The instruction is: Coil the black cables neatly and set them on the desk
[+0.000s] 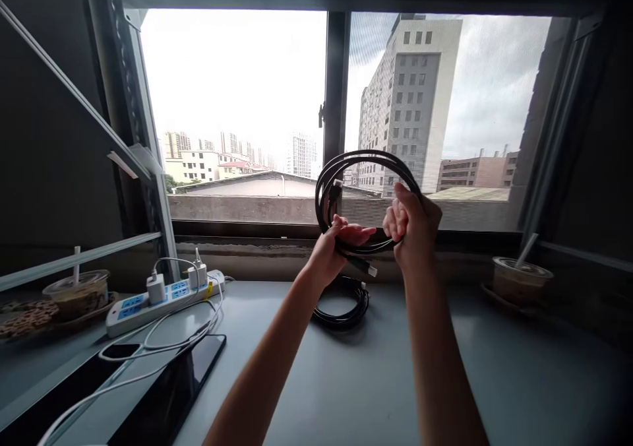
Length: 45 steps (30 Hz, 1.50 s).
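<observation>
A looped black cable (366,156) is held up in the air before the window. My right hand (413,225) is closed around the right side of the loops, thumb up. My left hand (341,241) holds the lower left of the coil in the crook of the thumb, its fingers stretched toward my right hand. One cable plug (336,189) points up inside the loops; the other plug (368,270) hangs out below my left hand. Beneath them, a second coiled black cable (346,317) lies on the grey table (336,380).
To the left, a power strip (173,294) carries white chargers with trailing white cords (163,347). Black flat-screened devices (173,386) lie in front of it. Lidded cups with straws stand at far left (82,294) and right (520,280). A window frame (337,103) rises behind.
</observation>
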Motion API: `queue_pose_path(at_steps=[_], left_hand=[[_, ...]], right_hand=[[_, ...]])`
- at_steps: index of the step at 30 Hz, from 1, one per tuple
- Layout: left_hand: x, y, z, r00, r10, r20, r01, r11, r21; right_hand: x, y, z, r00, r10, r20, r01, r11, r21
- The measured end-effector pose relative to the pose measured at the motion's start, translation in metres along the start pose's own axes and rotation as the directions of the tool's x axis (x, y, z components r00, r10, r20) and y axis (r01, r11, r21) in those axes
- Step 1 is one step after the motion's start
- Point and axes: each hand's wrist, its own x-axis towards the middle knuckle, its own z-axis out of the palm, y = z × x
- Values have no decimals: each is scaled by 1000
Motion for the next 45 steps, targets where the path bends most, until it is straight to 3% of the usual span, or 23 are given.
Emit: queue_pose_path(at_steps=[3, 6, 10, 16, 22, 30, 35, 41, 45], left_hand=[[-3, 21, -5, 986, 157, -48, -151, 981, 123], [-9, 41, -10, 973, 222, -67, -189, 928, 322], [-17, 58, -12, 982, 172, -72, -116, 866, 486], [-22, 68, -14, 999, -49, 9, 43, 940, 339], [-23, 78, -13, 958, -265, 113, 241, 952, 189], [-24, 69, -6, 967, -210, 142, 171, 954, 247], [-29, 70, 3, 962, -253, 104, 215, 933, 288], [-31, 72, 4, 957, -260, 131, 212, 931, 298], [-30, 72, 2, 963, -239, 127, 184, 923, 339]], right_hand=[[10, 20, -10, 984, 176, -8, -176, 983, -51], [13, 26, -16, 978, 195, 79, -175, 962, -209], [9, 21, -11, 975, 164, 148, -120, 955, -271], [5, 11, -3, 978, -43, 202, 113, 931, -348], [6, 6, -7, 977, -106, 184, 176, 890, -422], [7, 5, -8, 967, -189, 172, 249, 851, -463], [9, 10, -8, 965, -204, 163, 258, 837, -483], [5, 9, -3, 920, -185, 346, 349, 789, -506], [1, 7, 1, 915, -114, 388, 320, 792, -521]])
